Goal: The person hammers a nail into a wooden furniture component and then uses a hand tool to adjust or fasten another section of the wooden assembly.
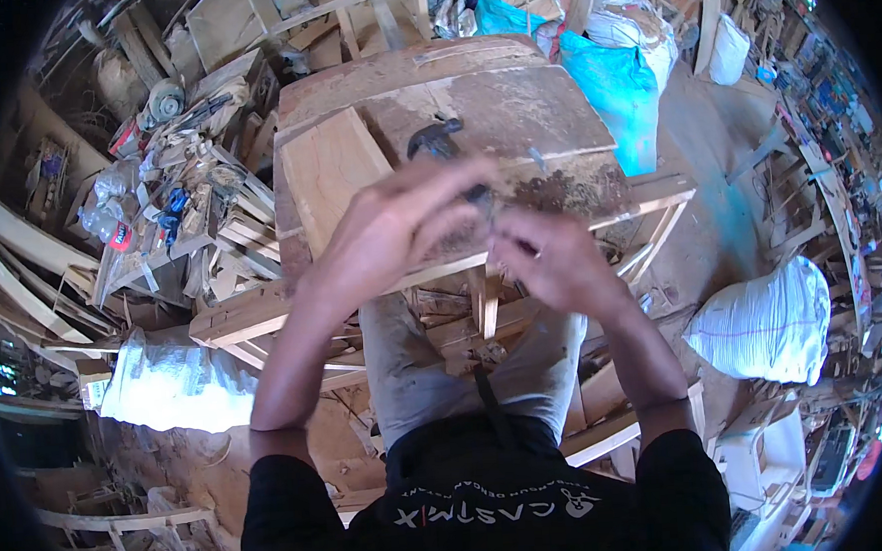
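My left hand (pixel 408 212) is over the front part of a worn wooden worktop (pixel 511 97), its fingers reaching right and smeared by motion. Close beside it, at the worktop's front edge, my right hand (pixel 555 260) has its fingers curled in a pinch. Whatever it may hold is too small and blurred to make out. Behind my left hand a dark hammer (pixel 434 136) lies on the worktop, its handle partly covered by the fingers. A flat pale wooden board (pixel 331 171) rests to the left of the hammer.
Wood scraps and a plastic bottle (pixel 109 223) crowd the left side. A turquoise sack (pixel 611 97) stands at the worktop's far right. A stuffed white sack (pixel 768 323) sits on the floor at right. Wooden rails (pixel 244 316) run along the front, above my legs.
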{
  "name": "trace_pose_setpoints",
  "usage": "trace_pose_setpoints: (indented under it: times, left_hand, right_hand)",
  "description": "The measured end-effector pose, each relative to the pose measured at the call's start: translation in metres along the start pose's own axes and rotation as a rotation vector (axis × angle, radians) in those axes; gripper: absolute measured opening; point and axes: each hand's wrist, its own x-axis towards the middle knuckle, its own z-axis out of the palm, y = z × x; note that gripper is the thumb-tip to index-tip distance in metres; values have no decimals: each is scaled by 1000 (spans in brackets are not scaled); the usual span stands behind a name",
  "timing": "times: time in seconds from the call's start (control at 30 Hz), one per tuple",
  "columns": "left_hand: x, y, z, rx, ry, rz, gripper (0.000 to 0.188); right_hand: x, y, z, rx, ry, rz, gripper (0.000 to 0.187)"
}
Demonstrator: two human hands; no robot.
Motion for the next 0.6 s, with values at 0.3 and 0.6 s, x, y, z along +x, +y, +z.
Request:
trace_pose_setpoints:
  times: [0.3, 0.6]
  left_hand:
    - [-51, 1, 92, -715, 34, -654, 33]
    - [-66, -8, 89, -1177, -192, -724, 35]
  right_hand:
    - [-2, 28, -40, 668, 626, 231, 20]
    - [-37, 57, -94, 715, 220, 90, 33]
